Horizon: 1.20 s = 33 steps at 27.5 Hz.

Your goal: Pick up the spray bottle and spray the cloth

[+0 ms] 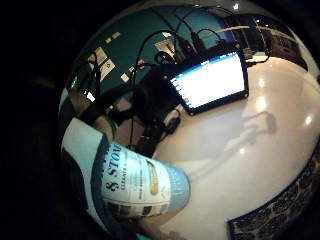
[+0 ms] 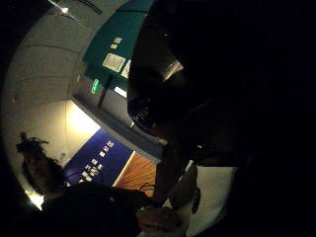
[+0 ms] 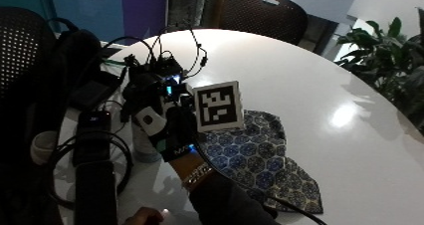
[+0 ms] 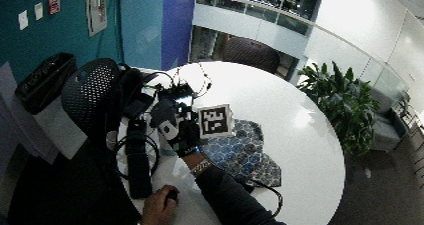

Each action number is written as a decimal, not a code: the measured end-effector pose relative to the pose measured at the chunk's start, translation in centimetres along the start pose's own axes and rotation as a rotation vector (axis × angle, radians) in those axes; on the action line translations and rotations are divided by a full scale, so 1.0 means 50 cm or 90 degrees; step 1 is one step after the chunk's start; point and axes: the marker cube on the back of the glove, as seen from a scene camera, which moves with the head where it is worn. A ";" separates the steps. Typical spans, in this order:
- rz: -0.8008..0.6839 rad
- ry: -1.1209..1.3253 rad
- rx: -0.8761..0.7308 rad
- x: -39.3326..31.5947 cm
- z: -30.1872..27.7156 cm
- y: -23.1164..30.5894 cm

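Holding spray bottle [image 3: 147, 135] upright, gloved R hand [image 3: 173, 130] grip wrapped round it, beside patterned cloth [image 3: 262, 160] on table [image 3: 318, 85]

A round white worktop [image 4: 291, 120] carries a blue patterned cloth [image 4: 242, 155] spread near its middle. The gloved right hand [image 4: 177, 130] is raised just left of the cloth, holding a spray bottle [image 4: 167, 125]. The person's bare hand [image 4: 159, 205] rests at the near edge. A black mesh chair [image 4: 89, 93] stands left; a leafy plant [image 4: 341, 103] stands right.
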 end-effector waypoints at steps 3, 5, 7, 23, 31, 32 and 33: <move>-0.018 0.000 0.014 -0.002 -0.005 -0.004; -0.013 0.001 0.022 0.001 -0.010 -0.004; 0.002 0.004 0.024 0.007 -0.015 0.001; 0.062 0.106 -0.141 0.037 -0.010 -0.033; 0.062 0.369 -0.312 0.006 -0.079 -0.018; 0.052 0.404 -0.335 0.001 -0.084 -0.015; 0.040 0.439 -0.354 -0.004 -0.088 -0.012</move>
